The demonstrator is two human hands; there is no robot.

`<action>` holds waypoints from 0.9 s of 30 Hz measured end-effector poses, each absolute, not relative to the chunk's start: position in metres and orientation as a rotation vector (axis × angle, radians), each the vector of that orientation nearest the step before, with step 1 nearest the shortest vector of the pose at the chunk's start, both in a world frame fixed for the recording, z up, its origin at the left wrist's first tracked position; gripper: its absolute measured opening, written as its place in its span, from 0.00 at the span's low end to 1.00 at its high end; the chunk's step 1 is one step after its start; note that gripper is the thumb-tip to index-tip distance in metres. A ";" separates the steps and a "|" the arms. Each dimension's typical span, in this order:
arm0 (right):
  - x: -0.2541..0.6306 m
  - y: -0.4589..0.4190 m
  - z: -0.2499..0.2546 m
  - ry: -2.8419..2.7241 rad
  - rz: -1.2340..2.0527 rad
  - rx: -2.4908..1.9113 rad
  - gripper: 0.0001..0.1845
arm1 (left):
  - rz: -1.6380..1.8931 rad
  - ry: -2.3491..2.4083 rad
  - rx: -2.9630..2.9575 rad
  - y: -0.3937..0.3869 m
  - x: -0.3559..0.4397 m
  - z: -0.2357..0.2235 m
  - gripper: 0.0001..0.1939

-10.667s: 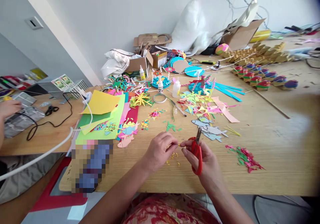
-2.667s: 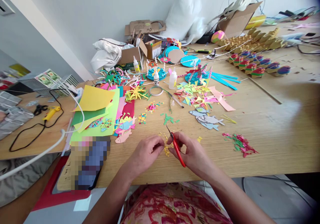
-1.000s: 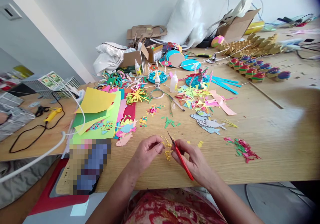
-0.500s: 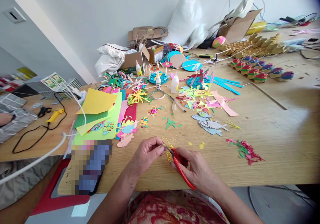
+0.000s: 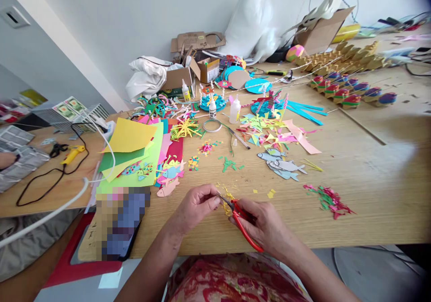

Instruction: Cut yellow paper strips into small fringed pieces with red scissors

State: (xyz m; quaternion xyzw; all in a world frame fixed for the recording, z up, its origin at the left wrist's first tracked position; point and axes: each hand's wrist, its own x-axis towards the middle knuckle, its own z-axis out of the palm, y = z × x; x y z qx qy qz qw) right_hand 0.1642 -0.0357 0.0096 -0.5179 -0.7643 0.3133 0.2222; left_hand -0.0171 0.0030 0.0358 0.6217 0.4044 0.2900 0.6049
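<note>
My right hand (image 5: 261, 221) grips red-handled scissors (image 5: 245, 232), their blades pointing up and left. The blade tips meet the fingertips of my left hand (image 5: 200, 205), which is pinched closed; whatever it pinches is too small to make out. Under and behind the blades lies a pile of tiny yellow paper snippets (image 5: 227, 197). Two small yellow paper pieces (image 5: 271, 193) rest to the right of it. Green paper bits (image 5: 229, 164) and a heap of multicoloured snippets (image 5: 206, 147) lie farther back.
Paper fish (image 5: 283, 165) and a pink-green scrap pile (image 5: 332, 201) lie to the right. Coloured sheets (image 5: 131, 135), a phone (image 5: 126, 223) and a glue gun (image 5: 73, 155) are leftward. Glue bottles (image 5: 235, 110) stand behind. At left, another person's hand (image 5: 7, 159) shows at the edge.
The view has shifted slightly. Both hands keep nearly the same pose, with the scissor tips still at my left fingertips.
</note>
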 end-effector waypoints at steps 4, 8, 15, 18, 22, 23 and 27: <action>0.165 -0.036 0.008 -2.121 0.814 -1.437 0.16 | 0.680 0.940 1.430 0.003 -0.016 0.038 0.06; 0.166 -0.037 0.007 -2.137 0.774 -1.444 0.16 | 0.692 0.956 1.408 0.003 -0.015 0.038 0.06; 0.167 -0.036 0.009 -2.143 0.767 -1.457 0.16 | 0.716 1.005 1.386 0.003 -0.017 0.036 0.08; 0.166 -0.035 0.013 -2.128 0.844 -1.458 0.17 | 0.716 1.010 1.411 0.002 -0.018 0.036 0.07; 0.165 -0.036 0.018 -2.116 0.930 -1.463 0.14 | 0.709 0.986 1.472 0.003 -0.020 0.037 0.07; 0.165 -0.037 0.019 -2.113 0.936 -1.461 0.14 | 0.707 0.984 1.488 0.003 -0.020 0.037 0.07; 0.166 -0.035 0.021 -1.942 1.029 -1.402 0.12 | 0.684 1.016 1.553 0.003 -0.021 0.037 0.06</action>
